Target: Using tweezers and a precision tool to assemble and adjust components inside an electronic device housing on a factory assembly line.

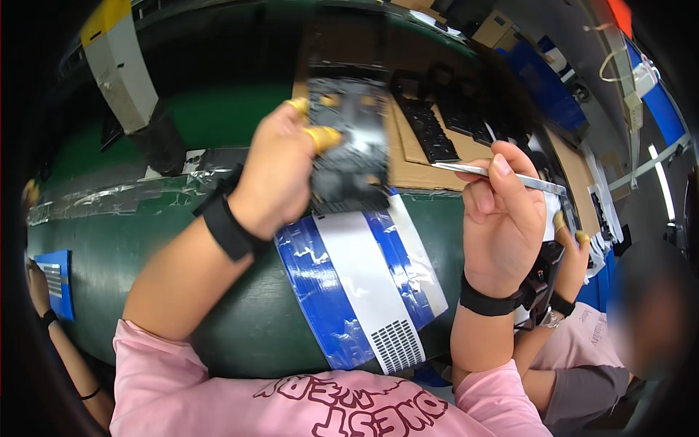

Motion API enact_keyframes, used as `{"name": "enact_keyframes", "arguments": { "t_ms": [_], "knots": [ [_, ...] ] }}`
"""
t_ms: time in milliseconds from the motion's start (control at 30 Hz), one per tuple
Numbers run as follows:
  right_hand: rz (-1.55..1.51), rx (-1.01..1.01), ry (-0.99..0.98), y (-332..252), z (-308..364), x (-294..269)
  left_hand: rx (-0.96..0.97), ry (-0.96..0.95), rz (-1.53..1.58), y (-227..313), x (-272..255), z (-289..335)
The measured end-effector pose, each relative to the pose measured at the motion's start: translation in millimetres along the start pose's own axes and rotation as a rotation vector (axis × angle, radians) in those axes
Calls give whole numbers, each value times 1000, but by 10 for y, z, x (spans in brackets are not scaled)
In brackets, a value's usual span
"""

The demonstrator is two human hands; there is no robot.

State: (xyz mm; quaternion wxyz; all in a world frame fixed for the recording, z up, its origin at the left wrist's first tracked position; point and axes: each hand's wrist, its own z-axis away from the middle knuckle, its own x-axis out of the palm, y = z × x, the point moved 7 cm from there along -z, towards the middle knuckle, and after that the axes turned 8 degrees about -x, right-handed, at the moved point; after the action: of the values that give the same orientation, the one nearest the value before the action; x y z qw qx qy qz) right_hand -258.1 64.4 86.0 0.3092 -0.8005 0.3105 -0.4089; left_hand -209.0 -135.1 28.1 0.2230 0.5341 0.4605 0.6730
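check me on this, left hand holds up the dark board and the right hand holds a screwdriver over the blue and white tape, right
Not quite. In the head view the right hand holds thin metal tweezers, not a screwdriver. The rest stands: the left hand holds up the dark board, above the blue and white tape.
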Motion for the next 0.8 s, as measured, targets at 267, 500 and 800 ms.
{"name": "enact_keyframes", "arguments": {
  "t_ms": [267,500,800],
  "knots": [
    [91,-94,125,-482,327,-498,21,1022,-1309,644,-1938,-1277],
    [214,-255,146,-808,473,-574,227,465,-1839,-327,225,-1403],
    [312,-225,134,-856,558,-525,-212,392,-162,-1309,167,-2129]
  ]
}}
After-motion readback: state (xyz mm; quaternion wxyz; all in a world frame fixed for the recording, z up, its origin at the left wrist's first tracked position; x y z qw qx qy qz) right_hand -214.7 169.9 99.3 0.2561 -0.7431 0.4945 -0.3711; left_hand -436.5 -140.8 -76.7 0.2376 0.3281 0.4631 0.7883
